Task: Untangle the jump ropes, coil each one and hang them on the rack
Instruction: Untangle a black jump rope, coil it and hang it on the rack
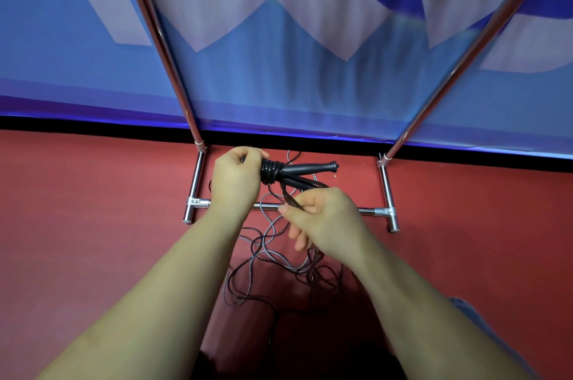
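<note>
My left hand [238, 178] grips a black jump rope [297, 171] at the end of its handles, where the cord is wound in several tight turns. The black handles stick out to the right. My right hand [322, 218] pinches the same rope's black cord just below the handles. Under both hands a tangle of black and grey rope [266, 243] lies on the red floor. The chrome rack [384, 210] stands just behind, with its base bars on the floor and two posts rising out of view.
A blue and white banner [279, 38] covers the wall behind the rack. The red floor [93, 193] stretches to both sides. A bit of denim fabric [465, 305] shows at the lower right.
</note>
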The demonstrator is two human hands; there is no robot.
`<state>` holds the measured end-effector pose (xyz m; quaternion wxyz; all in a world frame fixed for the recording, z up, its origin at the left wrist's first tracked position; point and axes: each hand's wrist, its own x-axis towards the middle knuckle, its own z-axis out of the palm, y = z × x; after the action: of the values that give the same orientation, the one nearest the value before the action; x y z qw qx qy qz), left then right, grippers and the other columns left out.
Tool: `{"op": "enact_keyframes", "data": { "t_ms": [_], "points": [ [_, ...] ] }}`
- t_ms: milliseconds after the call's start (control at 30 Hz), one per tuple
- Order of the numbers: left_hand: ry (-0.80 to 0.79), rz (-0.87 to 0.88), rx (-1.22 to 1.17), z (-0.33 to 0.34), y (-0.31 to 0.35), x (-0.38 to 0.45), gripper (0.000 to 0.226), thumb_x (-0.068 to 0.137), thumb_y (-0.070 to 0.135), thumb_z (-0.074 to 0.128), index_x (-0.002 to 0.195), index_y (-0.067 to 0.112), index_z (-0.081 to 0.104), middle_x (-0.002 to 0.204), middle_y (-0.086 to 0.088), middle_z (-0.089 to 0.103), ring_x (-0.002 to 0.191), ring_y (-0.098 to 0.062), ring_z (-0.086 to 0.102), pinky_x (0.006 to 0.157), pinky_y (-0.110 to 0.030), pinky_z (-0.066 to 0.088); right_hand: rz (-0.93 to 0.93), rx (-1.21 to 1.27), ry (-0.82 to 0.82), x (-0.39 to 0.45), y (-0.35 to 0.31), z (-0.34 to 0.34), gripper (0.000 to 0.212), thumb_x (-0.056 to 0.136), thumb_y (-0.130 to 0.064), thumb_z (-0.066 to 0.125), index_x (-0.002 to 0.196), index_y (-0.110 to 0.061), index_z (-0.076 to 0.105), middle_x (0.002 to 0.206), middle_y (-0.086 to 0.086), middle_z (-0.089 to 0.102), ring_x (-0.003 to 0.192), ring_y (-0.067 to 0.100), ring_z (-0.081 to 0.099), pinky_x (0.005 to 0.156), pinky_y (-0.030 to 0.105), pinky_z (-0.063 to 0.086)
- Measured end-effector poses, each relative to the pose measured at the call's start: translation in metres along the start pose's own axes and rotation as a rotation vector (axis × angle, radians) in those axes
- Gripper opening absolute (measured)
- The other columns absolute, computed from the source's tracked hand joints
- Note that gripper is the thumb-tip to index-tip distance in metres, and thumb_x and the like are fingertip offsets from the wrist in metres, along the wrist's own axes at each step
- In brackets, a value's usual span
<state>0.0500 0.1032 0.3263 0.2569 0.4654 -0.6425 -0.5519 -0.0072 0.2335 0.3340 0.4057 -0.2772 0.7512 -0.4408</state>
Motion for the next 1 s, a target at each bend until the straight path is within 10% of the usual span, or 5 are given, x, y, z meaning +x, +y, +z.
{"op": "enact_keyframes", "data": {
  "t_ms": [233,500,767,1000],
  "points": [
    [-0.052,-0.009,0.124,-0.003,-0.005,0.004,0.022,0.078,0.029,0.048,0.068,0.020,0.065,0.067,-0.002,0.062,0.067,-0.020,0.053,0.066,-0.030,0.044,-0.112,-0.172,0.188,0.001,-0.001,-0.013,0.021,0.081,-0.025,0.069,0.067,-0.013,0.061,0.050,-0.008,0.045,0.051,0.010,0.038,0.054,0.025,0.034],
    [-0.223,-0.031,0.243,-0.002,-0.004,0.005,0.024,0.087,0.014,0.048,0.076,0.000,0.064,0.070,-0.010,0.052,0.065,-0.020,0.042,0.060,-0.028,0.035,-0.296,-0.306,0.339,0.006,0.004,-0.023,0.010,0.073,-0.022,0.077,0.075,-0.018,0.069,0.072,-0.007,0.057,0.071,0.019,0.059,0.071,0.045,0.051],
    [-0.325,-0.026,0.302,-0.005,-0.006,0.002,0.024,0.087,0.015,0.048,0.076,0.004,0.066,0.070,-0.007,0.057,0.065,-0.018,0.046,0.063,-0.029,0.039,-0.155,-0.397,0.248,0.009,0.009,-0.029,0.024,0.075,-0.036,0.074,0.093,-0.020,0.074,0.091,-0.006,0.061,0.087,0.015,0.059,0.082,0.034,0.048],
    [-0.438,-0.033,0.380,-0.003,-0.011,0.002,0.022,0.088,0.016,0.052,0.075,0.007,0.067,0.066,-0.006,0.061,0.061,-0.019,0.051,0.064,-0.027,0.043,-0.017,-0.423,-0.012,0.007,0.007,-0.034,0.035,0.082,-0.044,0.067,0.080,-0.010,0.073,0.059,0.006,0.044,0.057,0.016,0.036,0.057,0.030,0.032]
  ]
}}
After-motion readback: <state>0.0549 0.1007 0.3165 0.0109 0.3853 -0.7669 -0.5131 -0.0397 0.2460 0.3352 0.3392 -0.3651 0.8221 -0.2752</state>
